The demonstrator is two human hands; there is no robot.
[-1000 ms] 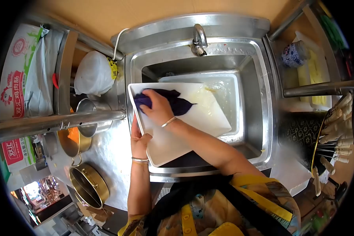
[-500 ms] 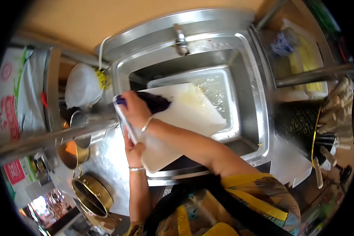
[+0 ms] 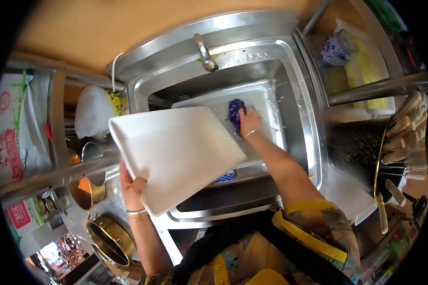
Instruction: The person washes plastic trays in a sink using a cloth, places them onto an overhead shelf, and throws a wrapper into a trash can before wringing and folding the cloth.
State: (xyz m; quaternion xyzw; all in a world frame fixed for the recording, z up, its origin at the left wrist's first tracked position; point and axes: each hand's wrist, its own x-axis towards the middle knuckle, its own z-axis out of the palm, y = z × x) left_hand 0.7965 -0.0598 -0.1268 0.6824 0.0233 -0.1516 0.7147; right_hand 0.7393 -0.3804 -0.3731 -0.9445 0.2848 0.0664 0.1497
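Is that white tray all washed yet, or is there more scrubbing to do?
Looks partly done: the inside of the white tray shows no obvious food bits. In hand: the left hand holds it up, while the right hand has the purple cloth down in the basin. Probably left: maybe more wiping or rinsing, then setting the tray down.

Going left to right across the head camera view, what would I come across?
Printed carton, white plastic bag, white tray, purple cloth, right hand, blue-patterned container, wooden handles.
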